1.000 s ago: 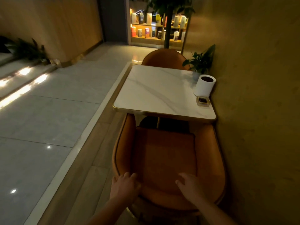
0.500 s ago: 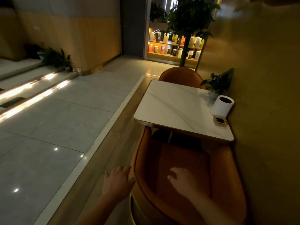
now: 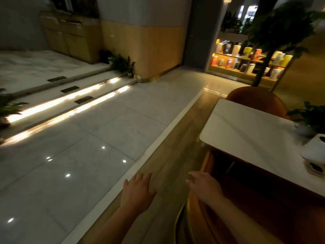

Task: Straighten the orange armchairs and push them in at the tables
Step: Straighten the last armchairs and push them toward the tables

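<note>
L hand [image 3: 139, 191] released: fingers straight and spread, palm down, holding nothing, over the wood floor strip [image 3: 168, 155]. R hand [image 3: 204, 187] also released, fingers loose and spread, nothing in it. It's above the left rim of the near orange armchair [image 3: 255, 215]; contact w/ chair unclear. Near armchair is bottom right, front tucked under the white marble table [image 3: 246, 131]. 2nd orange armchair [image 3: 256, 99] is at the table's far side. By the table's right edge: white cylinder [image 3: 314, 150], small tray [image 3: 316, 169], potted plant [image 3: 313, 117]. Frame blurry.
</note>
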The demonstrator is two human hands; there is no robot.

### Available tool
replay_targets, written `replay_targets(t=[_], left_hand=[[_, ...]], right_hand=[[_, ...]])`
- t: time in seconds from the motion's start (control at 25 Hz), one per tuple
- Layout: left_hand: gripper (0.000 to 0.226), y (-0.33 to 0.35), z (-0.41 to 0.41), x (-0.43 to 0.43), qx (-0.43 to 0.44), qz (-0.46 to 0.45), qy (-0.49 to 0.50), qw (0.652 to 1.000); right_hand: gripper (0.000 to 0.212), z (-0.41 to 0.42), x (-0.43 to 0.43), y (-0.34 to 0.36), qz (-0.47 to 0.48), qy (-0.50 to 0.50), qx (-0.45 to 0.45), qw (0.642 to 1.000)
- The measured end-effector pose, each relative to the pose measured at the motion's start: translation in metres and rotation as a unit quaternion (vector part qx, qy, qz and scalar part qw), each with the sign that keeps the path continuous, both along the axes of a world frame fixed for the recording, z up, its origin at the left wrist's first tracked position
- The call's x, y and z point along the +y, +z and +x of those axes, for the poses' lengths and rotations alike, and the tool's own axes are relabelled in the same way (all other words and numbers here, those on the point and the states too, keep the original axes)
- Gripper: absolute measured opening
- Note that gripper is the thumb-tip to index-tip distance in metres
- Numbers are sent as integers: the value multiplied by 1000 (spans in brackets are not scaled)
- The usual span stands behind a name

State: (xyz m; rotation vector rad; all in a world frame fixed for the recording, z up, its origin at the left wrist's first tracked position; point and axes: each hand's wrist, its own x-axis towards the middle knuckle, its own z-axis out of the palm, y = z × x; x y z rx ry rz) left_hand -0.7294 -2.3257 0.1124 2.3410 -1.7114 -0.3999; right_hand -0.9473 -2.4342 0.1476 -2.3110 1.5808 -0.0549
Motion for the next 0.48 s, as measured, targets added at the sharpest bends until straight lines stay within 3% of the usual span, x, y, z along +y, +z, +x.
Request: replay_targets(t=[0.24,0.48], left_hand=[[59,-8,60,35,10,-2,129,992],[59,-19,101,62,6,7,286,958]], right_hand=[[49,98,-12,-3,14,141,-6,990],[47,196,-30,-18,51,296,-22,953]])
